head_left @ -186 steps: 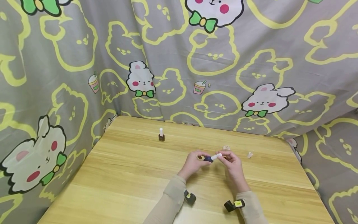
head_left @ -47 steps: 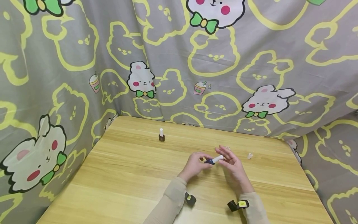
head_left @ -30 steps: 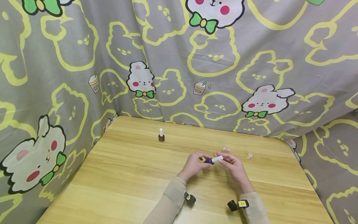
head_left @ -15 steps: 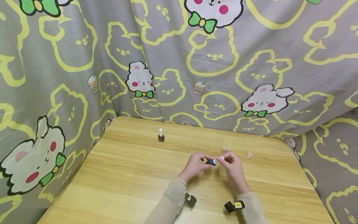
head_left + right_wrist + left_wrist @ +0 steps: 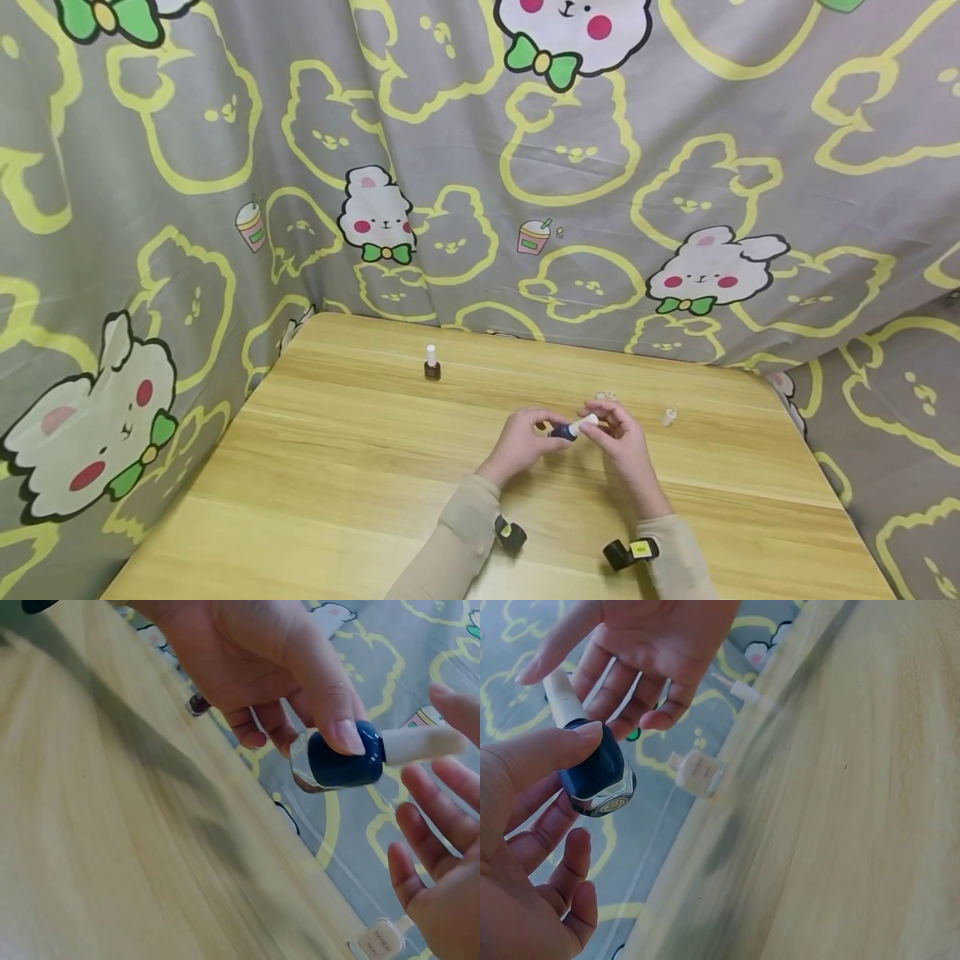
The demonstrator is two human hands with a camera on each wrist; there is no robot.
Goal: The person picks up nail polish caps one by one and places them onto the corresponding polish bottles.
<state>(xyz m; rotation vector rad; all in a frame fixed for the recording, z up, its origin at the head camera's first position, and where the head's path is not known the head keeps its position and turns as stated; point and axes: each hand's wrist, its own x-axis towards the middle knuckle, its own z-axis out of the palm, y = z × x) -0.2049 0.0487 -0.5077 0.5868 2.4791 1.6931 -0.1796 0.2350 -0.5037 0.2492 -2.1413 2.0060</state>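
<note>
Bottle (image 5: pixel 594 771) above table (image 5: pixel 322 467), curtain (image 5: pixel 465 150) behind

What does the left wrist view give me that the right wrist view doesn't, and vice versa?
Only the left wrist view: the loose white cap on the table.
Only the right wrist view: the dark bottle, partly hidden by the left hand.
Both: the two hands, the blue bottle in the left hand's grip, the pale bottle, table and patterned cloth.
</note>
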